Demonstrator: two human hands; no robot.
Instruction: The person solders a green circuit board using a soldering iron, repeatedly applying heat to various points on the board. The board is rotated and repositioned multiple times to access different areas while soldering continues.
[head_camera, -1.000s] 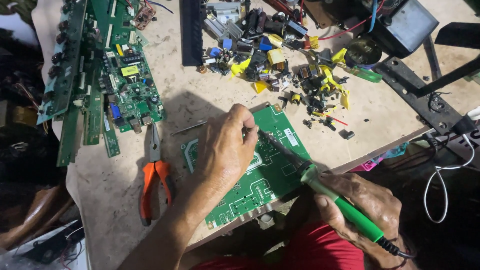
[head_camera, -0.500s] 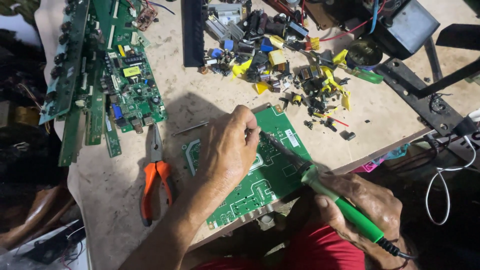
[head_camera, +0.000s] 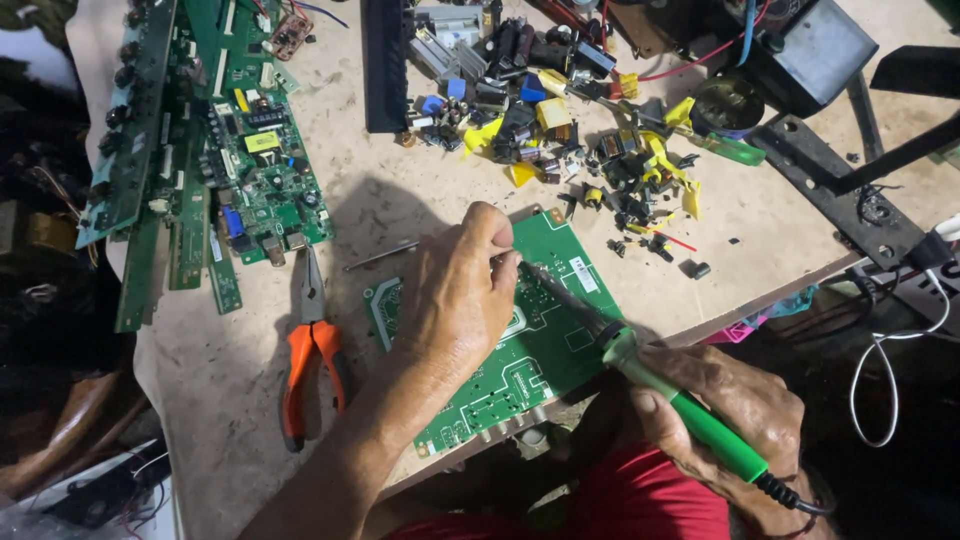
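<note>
Green circuit board (head_camera: 540, 350), pinned by the left hand (head_camera: 460, 300), overhangs the tabletop (head_camera: 400, 200) and could tip while right-hand (head_camera: 735, 420) fingers clamp the soldering iron (head_camera: 660, 385).

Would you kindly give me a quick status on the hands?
Left hand pressing green circuit board. Right hand gripping green soldering iron, tip on board. Orange pliers lying clear.

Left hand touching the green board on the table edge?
Touching. Head view shows the left hand resting on the green circuit board, fingers pressed onto its surface with no gap.
</note>
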